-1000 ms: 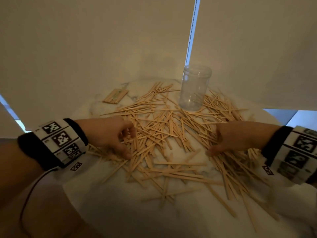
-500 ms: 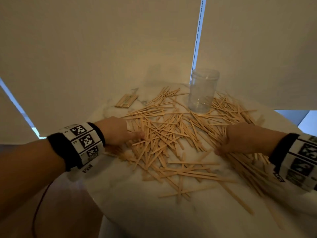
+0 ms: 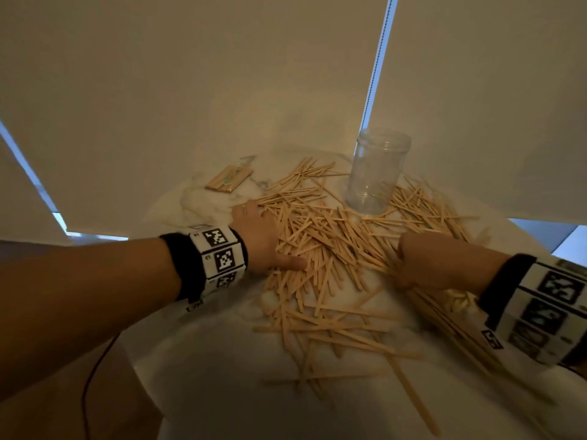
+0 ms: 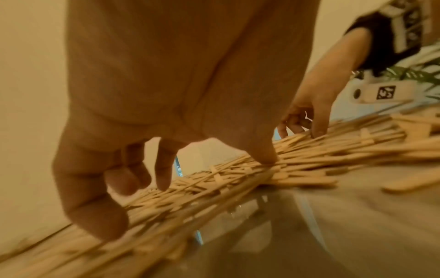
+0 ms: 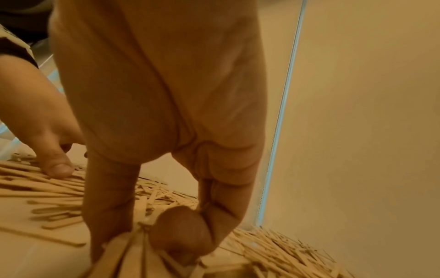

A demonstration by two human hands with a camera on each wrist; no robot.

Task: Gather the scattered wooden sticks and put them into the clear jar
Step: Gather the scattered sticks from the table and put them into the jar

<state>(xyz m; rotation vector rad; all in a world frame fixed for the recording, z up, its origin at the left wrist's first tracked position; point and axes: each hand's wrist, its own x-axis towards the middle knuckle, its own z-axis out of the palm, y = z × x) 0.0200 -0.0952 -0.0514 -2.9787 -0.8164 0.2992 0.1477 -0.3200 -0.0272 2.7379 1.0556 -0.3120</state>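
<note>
- Left hand (image 3: 260,239) spread flat on sticks (image 3: 330,236) mid-counter (image 3: 222,360).
- Right hand (image 3: 425,262) clutching a stick bundle.
- Jar (image 3: 376,173) upright, empty, far edge.
- Risk: raking sticks could topple jar or spill sticks over near edge.

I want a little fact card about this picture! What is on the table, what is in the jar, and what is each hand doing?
table: white marble table
sticks: wooden sticks scattered in a pile across it
jar: clear jar, upright, lid off, no sticks inside
extra: small bundle of sticks lying apart at the far left
left hand: left hand spread on the pile, fingertips touching sticks
right hand: right hand grips a bunch of sticks
progress: nothing in the jar yet
</note>
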